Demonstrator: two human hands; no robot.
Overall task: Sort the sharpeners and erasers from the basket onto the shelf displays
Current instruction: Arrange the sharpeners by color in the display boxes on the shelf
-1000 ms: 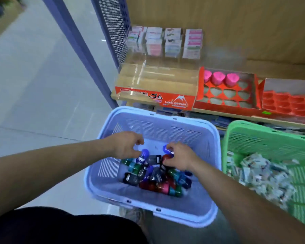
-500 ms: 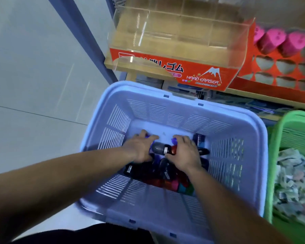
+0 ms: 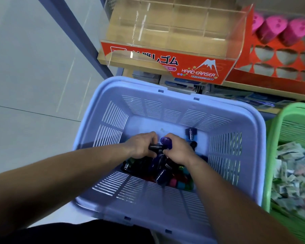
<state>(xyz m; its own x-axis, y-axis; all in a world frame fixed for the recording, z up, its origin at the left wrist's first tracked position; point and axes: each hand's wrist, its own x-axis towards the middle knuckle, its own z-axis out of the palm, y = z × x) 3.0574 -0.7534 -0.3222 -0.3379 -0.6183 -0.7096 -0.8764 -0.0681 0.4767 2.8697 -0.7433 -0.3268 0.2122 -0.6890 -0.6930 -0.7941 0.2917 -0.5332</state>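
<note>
Shelf (image 3: 264,89) x1, wood edge, top of view. Baskets x2: lilac basket (image 3: 157,208) at centre, below the shelf front; green basket (image 3: 273,138) just beside it on the right. Displays on shelf x2: clear box (image 3: 165,55) w/ red "HARD ERASER" front, nothing seen inside; red tray (image 3: 250,74) w/ heart-shaped holes touching its right side. Eraser heap (image 3: 289,173) in green basket, too many and too blurred to count. Sharpener pile (image 3: 165,175) on lilac basket floor, near side, mixed colours, count n/a (overlapping, part hidden by arms). Hands x2, both down inside lilac basket over the pile. Left hand (image 3: 141,147): fingers curled round a dark sharpener (image 3: 156,147), barrel lying sideways. Right hand (image 3: 178,150): fingers bent close, pinching a purple sharpener (image 3: 166,142) that touches the dark one's end; cannot tell if joined. Pink sharpeners (image 3: 271,29) x3, upright in tray's back row. Lone dark sharpener (image 3: 190,133) x1 near basket's far wall, apart from pile.
</note>
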